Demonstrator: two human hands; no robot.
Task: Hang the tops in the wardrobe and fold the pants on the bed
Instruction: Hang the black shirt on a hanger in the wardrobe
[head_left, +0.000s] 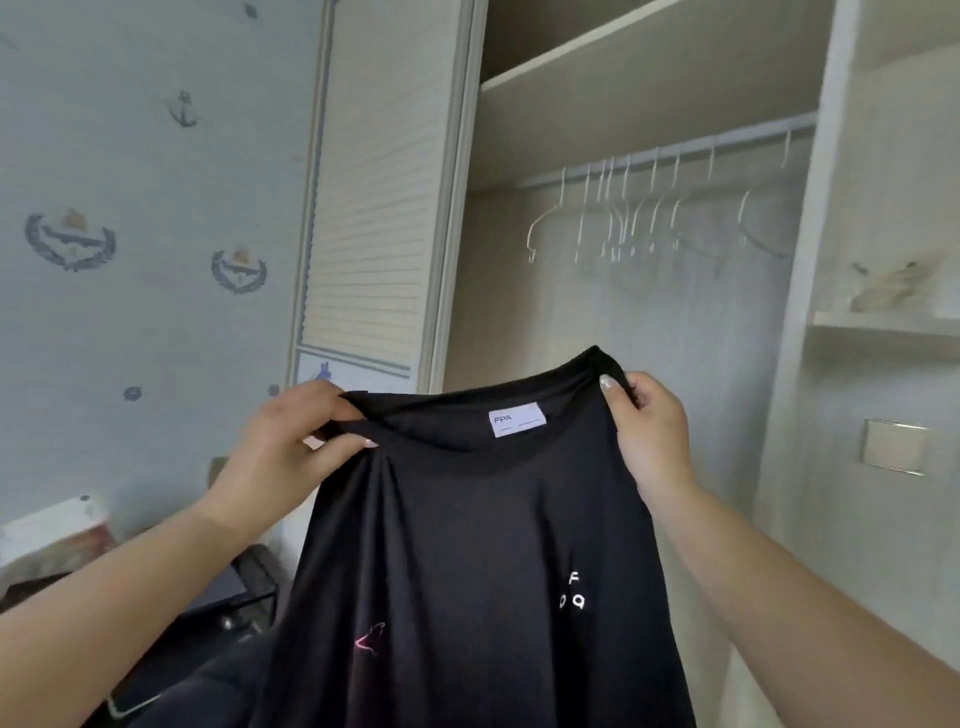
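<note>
A black T-shirt (483, 561) with a white neck label and small white and pink prints hangs in front of me, held up by its collar. My left hand (291, 447) pinches the left side of the collar. My right hand (649, 426) grips the right side, thumb on the inside of the neckline. Behind the shirt stands the open wardrobe (649, 312), with several bare white hangers (634, 218) on its rail (675, 150). The shirt's lower part runs out of view at the bottom.
A louvred wardrobe door (374, 182) stands at the left of the opening. Side shelves (883, 327) at the right hold a pale object. A wallpapered wall (130, 234) is at the left, with dark furniture (218, 597) low beside it.
</note>
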